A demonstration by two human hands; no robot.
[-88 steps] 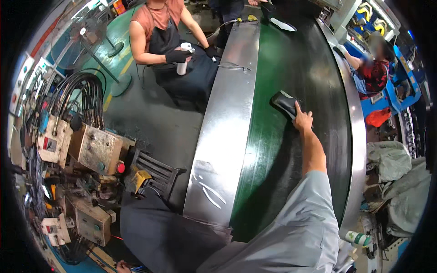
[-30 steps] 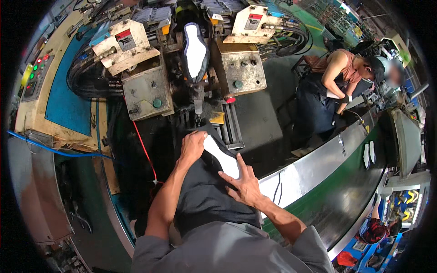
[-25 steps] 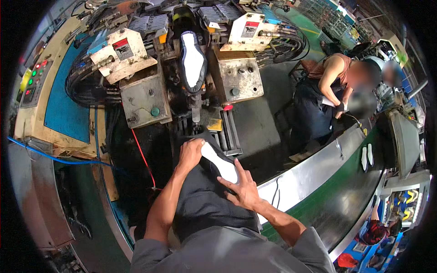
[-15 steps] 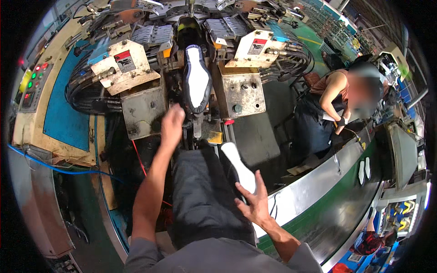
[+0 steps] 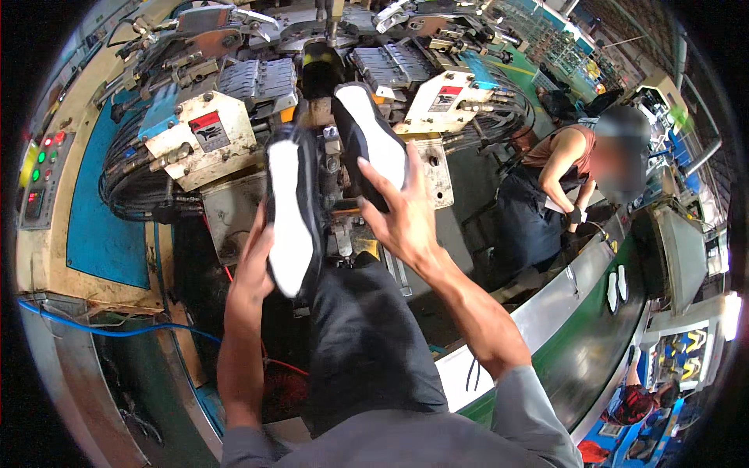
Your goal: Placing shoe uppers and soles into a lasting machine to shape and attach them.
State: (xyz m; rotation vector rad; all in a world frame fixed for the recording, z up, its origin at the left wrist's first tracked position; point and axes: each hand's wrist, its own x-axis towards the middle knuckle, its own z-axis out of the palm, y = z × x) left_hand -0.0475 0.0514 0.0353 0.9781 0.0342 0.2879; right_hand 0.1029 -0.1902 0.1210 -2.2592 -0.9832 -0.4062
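My left hand [image 5: 251, 261] is closed around the side of a dark shoe upper [image 5: 290, 226], its white bottom facing up, held left of the machine's middle. Another dark shoe upper [image 5: 378, 140] with a white bottom is gripped by my right hand [image 5: 407, 222], thumb and fingers on either side near its closer end. Its far end points at the dark holder [image 5: 321, 70] in the middle of the machine [image 5: 398, 58]. Whether that end touches the machine I cannot tell.
Pale guard plates [image 5: 207, 139] with hoses flank the machine's middle. A button panel [image 5: 45, 179] stands at the far left. On the right runs a green conveyor [image 5: 558, 355] carrying two white soles [image 5: 617, 288]. A co-worker [image 5: 558, 168] bends over work beyond it.
My left hand has taken the shoe upper from the machine's middle and brought it left and nearer. My right hand has lifted the other upper from beside my thigh up to the machine.
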